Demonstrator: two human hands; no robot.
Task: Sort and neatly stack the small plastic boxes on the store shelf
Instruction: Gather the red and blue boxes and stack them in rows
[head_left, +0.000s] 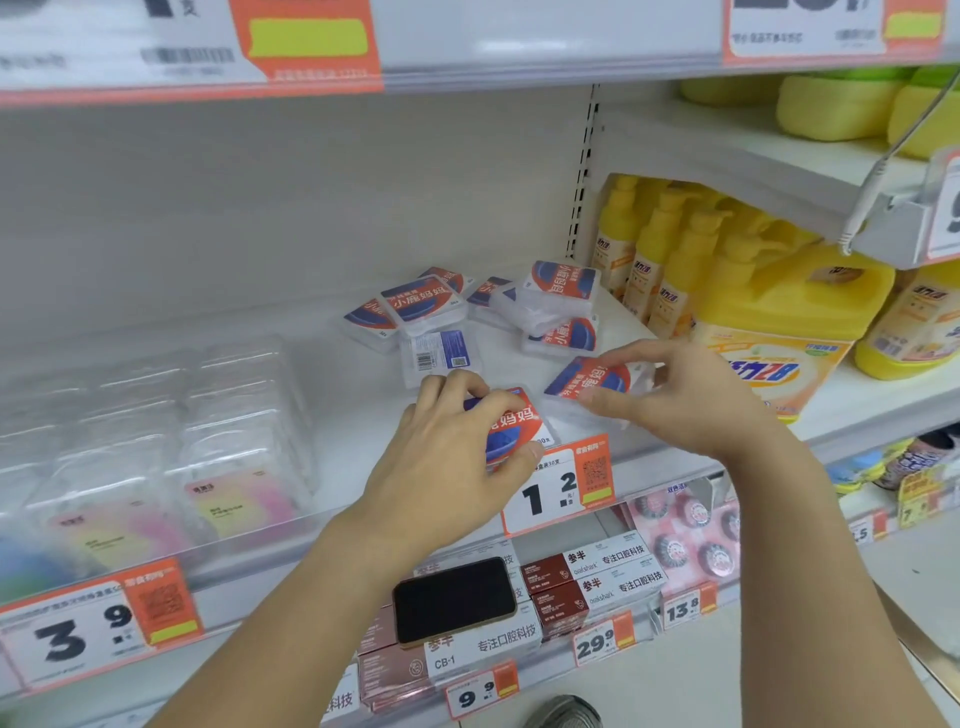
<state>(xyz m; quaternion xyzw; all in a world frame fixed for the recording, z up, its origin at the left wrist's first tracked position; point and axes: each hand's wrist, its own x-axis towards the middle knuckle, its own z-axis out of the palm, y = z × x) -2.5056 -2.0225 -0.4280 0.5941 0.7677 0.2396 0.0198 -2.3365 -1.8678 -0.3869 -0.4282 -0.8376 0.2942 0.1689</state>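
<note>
Early stage: left hand (447, 447) grips one box (511, 423), right hand (675, 395) pinches another (589, 376); remaining boxes (431, 306) lie scattered mid-frame, unstacked on the shelf (363, 415).

White store shelf (363, 415), price strip along near edge. Lay scattered mid-shelf toward back: small plastic boxes (423, 304) with red-blue labels, some overlapping, one flipped barcode-up (441, 353). Sat at near edge: two more boxes, left (511, 421) and right (589, 379). Stood at left: clear blister packs (156, 431) in rows. Stood at right: yellow pump bottles (660, 260), yellow jug (795, 322).
</note>
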